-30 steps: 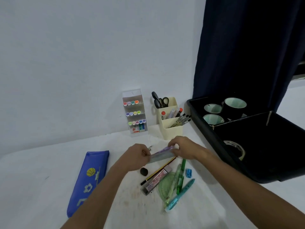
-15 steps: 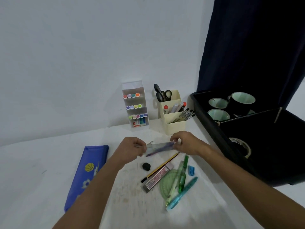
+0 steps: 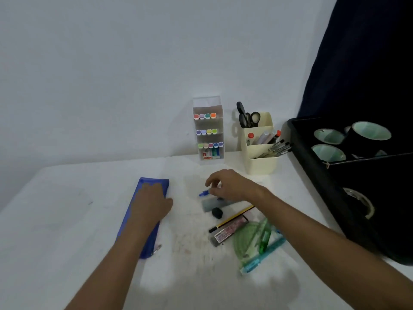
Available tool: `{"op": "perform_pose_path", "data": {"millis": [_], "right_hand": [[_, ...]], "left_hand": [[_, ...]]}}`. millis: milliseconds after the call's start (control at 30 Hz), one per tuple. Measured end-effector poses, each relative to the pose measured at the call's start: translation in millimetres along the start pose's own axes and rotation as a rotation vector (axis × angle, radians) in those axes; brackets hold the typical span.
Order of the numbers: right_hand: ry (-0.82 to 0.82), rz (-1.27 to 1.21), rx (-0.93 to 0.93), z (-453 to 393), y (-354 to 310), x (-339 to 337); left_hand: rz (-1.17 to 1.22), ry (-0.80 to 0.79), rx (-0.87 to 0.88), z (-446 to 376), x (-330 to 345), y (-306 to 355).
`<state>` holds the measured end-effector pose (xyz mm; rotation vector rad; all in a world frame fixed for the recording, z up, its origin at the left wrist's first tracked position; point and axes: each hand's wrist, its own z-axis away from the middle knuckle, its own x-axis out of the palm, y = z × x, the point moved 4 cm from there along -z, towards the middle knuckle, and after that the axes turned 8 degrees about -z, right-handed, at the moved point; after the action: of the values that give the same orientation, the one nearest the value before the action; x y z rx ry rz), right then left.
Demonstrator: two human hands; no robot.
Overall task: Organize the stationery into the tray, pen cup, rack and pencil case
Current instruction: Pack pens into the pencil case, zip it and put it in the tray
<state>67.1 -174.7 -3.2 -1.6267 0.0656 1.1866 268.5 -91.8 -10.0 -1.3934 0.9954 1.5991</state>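
Note:
My left hand (image 3: 149, 202) lies over the far end of the blue pencil case (image 3: 143, 242) on the white table, fingers curled on it. My right hand (image 3: 232, 186) pinches a small blue-tipped item (image 3: 203, 193) just above a clear flat sleeve (image 3: 211, 204) lying on the table. Under my right forearm are a black eraser (image 3: 217, 212), a yellow-black pencil (image 3: 232, 219), a lead box (image 3: 226, 234), a green protractor (image 3: 245, 241), a green pen (image 3: 264, 241) and a teal pen (image 3: 263, 257).
At the back wall stand a clear rack (image 3: 208, 130) with several markers and a cream pen cup (image 3: 260, 162) holding scissors and pens. A black tray (image 3: 317, 175) with tape rolls (image 3: 371, 133) fills the right side. A dark curtain hangs behind it.
Both hands held the clear sleeve between them before. Now it lies on the table, my left hand has moved left onto the pencil case, and my right hand keeps the blue-tipped item.

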Motion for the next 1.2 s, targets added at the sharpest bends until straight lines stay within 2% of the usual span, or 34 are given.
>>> {"op": "perform_pose_path", "data": {"millis": [67, 167, 267, 400, 500, 600, 733, 800, 1033, 1200], "right_hand": [[-0.051, -0.053, -0.021, -11.6, -21.5, 21.6], [-0.117, -0.139, 0.001, -24.2, -46.6, 53.1], [-0.185, -0.295, 0.124, -27.3, -59.9, 78.1], [-0.192, -0.393, 0.233, -22.2, -66.1, 86.0], [-0.154, -0.477, 0.229, -7.8, -70.5, 65.8], [-0.031, -0.579, 0.199, 14.7, -67.7, 23.7], [0.114, -0.576, 0.197, 53.6, -52.0, -34.5], [0.158, -0.539, 0.229, 77.5, -38.9, -58.1], [0.157, -0.444, 0.406, 152.3, 8.9, -99.0], [0.224, -0.366, 0.505, 193.3, 35.7, -128.7]], "left_hand": [[-0.098, -0.108, -0.105, 10.6, 5.2, -24.2], [-0.013, -0.171, -0.119, 21.3, 15.6, -44.3], [0.034, -0.106, -0.125, 27.1, 12.6, -49.2], [0.124, 0.061, -0.119, 33.5, -11.6, -38.3], [0.271, 0.160, -0.010, 41.2, -46.9, -10.2], [0.426, 0.211, 0.080, 48.3, -78.4, 28.0], [0.565, 0.167, 0.180, 51.6, -88.4, 77.0], [0.581, 0.125, 0.253, 52.2, -85.1, 105.6], [0.537, -0.011, 0.458, 52.0, -55.5, 186.9], [0.438, -0.024, 0.524, 41.7, -38.9, 200.3]]}}
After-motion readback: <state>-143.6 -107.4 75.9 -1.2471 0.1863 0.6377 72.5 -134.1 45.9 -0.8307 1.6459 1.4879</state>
